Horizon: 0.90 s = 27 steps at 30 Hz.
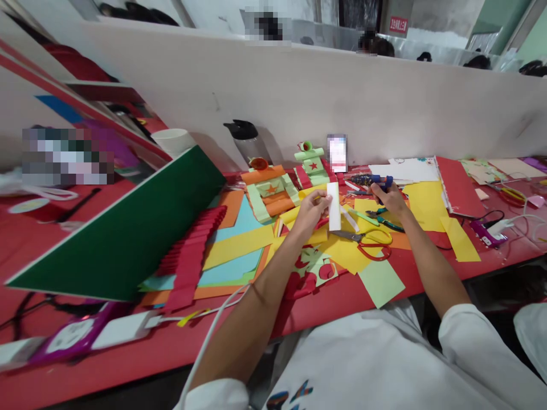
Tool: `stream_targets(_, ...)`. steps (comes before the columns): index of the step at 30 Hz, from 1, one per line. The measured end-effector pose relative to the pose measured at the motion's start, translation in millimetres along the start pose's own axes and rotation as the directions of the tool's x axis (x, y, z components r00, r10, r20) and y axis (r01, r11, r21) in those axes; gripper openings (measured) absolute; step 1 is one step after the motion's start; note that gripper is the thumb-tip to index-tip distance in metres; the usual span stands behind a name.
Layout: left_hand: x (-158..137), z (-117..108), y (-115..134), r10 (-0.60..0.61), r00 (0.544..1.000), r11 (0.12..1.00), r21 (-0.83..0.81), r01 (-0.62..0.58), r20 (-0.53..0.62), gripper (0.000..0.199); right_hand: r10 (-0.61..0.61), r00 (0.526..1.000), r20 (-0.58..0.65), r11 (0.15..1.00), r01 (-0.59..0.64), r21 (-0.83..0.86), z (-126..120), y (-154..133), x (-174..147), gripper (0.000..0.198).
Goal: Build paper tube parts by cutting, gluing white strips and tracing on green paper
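My left hand (pixel 311 212) pinches a white paper strip (pixel 334 208), held upright over the pile of coloured paper. My right hand (pixel 390 199) grips a blue-and-black glue gun (pixel 363 180), whose nozzle points left, towards the strip but apart from it. Below the hands lie scissors (pixel 374 250) with red and yellow handles and green-handled pliers (pixel 387 223). Beyond my left hand stand a paper figure with an orange star (pixel 272 189) and a smaller one with a red star (pixel 314 166). A light green sheet (pixel 382 283) lies near the table's front edge.
A green board (pixel 128 228) leans at the left, near a pleated red paper strip (pixel 188 259). A bottle (pixel 248 142) and a lit phone (pixel 337 152) stand by the partition. Purple power strips (pixel 74 336) with white cables lie at both sides. A red folder (pixel 461 188) stands right.
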State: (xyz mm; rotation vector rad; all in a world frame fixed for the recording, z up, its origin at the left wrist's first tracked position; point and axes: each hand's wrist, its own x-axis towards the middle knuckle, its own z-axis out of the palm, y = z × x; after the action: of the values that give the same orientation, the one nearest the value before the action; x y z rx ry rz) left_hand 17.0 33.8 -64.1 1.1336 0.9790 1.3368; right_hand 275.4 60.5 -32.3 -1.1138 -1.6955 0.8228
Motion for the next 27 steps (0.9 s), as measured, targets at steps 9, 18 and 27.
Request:
stream_targets(9,-0.7,1.1,1.5,0.01,1.0,0.999,0.034,-0.011,0.011,0.039,0.016,0.999,-0.047,0.995,-0.021,-0.1,6.7,-1.4,-2.8,0.057)
stream_targets(18,-1.5,4.3,1.2,0.021,0.999,0.998,0.05,-0.022,0.029,0.039,0.01,0.998,-0.062,0.996,-0.016,-0.091,4.1,0.8,-0.5,0.059)
stream_targets(27,-3.7,5.1,2.1,0.008,0.999,0.998,0.054,-0.01,0.048,0.036,0.045,0.997,-0.069,0.988,-0.055,-0.147,7.3,0.8,-1.7,0.06)
